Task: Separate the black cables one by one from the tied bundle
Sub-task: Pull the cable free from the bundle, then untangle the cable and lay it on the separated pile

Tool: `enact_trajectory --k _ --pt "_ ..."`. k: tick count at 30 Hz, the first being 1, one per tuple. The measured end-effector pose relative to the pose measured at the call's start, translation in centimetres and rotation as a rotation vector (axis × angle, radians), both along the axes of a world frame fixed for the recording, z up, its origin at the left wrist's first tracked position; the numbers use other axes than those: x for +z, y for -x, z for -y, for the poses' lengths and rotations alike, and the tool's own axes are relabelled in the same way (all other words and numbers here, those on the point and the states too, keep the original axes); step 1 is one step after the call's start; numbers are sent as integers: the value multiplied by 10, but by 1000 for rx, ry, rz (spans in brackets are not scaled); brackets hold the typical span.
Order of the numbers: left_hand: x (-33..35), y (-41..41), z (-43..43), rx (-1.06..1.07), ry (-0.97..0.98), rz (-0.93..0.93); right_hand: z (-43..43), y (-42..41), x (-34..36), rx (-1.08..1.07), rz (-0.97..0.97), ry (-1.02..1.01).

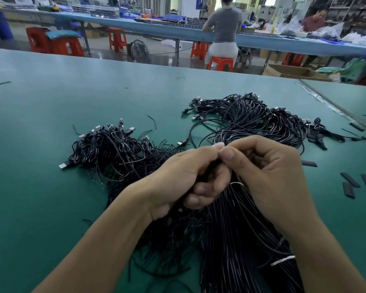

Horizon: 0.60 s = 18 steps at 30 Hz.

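A thick bundle of black cables (237, 240) runs from the bottom of the view up to my hands, with a white tie (283, 260) around it near my right forearm. My left hand (184, 178) grips the upper end of the bundle, fingers curled round it. My right hand (264, 168) meets it at the top, thumb and fingers pinching cable ends; which single cable it holds is hidden. A loose heap of black cables with silver USB plugs (112, 146) lies to the left. A second coiled pile (251, 121) lies behind my hands.
The green table mat (51, 123) stretches all around. Short black sleeve pieces (350, 179) lie scattered at the right. A taped seam (325, 102) runs diagonally at the far right. Beyond the table are red stools, another bench and two seated people.
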<state>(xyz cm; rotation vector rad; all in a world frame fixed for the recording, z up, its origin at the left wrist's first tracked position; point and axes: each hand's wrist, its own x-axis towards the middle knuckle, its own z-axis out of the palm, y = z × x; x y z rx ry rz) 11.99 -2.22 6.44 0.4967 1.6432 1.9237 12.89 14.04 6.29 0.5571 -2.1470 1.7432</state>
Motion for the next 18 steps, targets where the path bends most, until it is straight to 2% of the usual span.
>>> enact_trajectory --k 7,10,12,17,18 --pt "1 1 2 -90 -484 95 2 3 -7 -32 173 -73" --pt "1 6 0 35 -679 112 7 1 -9 -2 160 -295" --pt "-1 10 -2 186 -684 89 8 0 -8 21 99 -427" --pt "-9 12 -10 477 -478 -125 -1 -4 -1 19 100 -569" --pt "-10 12 -10 524 -389 -178 -3 -5 1 23 89 -595"
